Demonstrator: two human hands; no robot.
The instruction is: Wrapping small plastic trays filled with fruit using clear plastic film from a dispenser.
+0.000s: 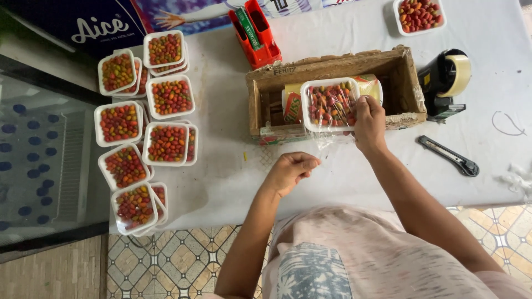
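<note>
Head cam looking straight down at a white table (343, 182). Middle of the frame there's a rough wooden box (399, 69), and sitting across its front is a white foam tray (330, 103) packed with small red, orange and green fruits, with clear film (327, 138) over it. Right hand (369, 123) is at the tray's right edge, fingers pressed together and pinching the film there. Left hand (292, 170) is lower down on the table, just below the box, fingertips bunched in a pinch on what looks like the hanging end of the film, though it's hard to be sure. Under the tray, inside the box, lies a roll in a yellow and red printed wrapper (291, 105).

Left side of the frame has a whole cluster of filled foam trays (166, 97), same fruit, some stacked on each other. One more filled tray (419, 15) sits at the upper right.

Other stuff: a red dispenser (256, 34) with a green label strip at top centre, a black tape dispenser (446, 80) with a tan roll just right of the box, and a black utility knife (448, 155) below that. Upper left corner shows a dark blue sign (83, 27) with white lettering.
</note>
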